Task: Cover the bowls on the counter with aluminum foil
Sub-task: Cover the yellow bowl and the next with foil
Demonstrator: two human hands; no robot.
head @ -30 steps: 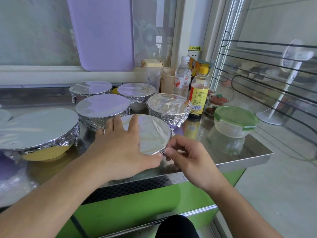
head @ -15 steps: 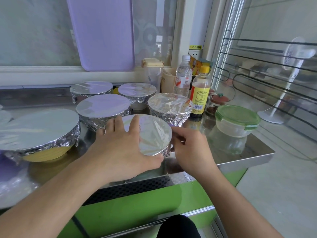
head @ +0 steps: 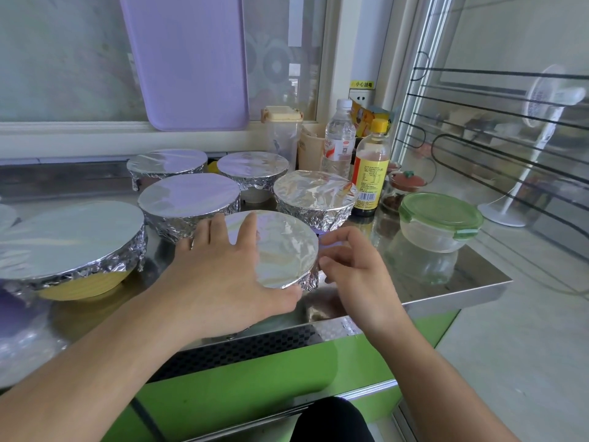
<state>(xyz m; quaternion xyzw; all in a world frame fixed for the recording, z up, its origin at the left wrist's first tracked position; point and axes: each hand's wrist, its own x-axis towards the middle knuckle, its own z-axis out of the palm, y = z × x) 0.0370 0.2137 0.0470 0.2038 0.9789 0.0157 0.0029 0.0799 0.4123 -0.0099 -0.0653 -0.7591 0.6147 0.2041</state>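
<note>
Closest to the edge of the steel counter point(head: 430, 282) sits a small foil-covered bowl point(head: 280, 250), its foil stretched flat across the top and crimped down the side. The person's left hand point(head: 223, 275) lies over its near-left rim, fingers spread and fairly straight on the foil, thumb pressed along the front edge. The right hand point(head: 353, 272) is at the bowl's right side, fingers curled in toward the crumpled foil skirt; from here it looks as if the fingertips are pinching that fold, though the contact is partly hidden by the hand itself.

To the left, a large yellow bowl point(head: 79, 288) stands under its own foil cover, wrapped loosely round the rim. Just behind the hands are three more covered bowls: a wide one point(head: 188, 199) in the middle, a crinkled one point(head: 314, 193) to the right, nearly touching the small bowl, and beyond them two further covered bowls point(head: 167, 162) point(head: 253, 165) near the window ledge.

On the right, a clear plastic container with a green lid point(head: 441, 215) rests apart from the bowls. Behind it stand a yellow-capped sauce bottle point(head: 371, 173), a water bottle point(head: 339, 138), and a lidded clear jug point(head: 282, 132). A lilac board point(head: 185, 59) leans against the window at the back.
</note>
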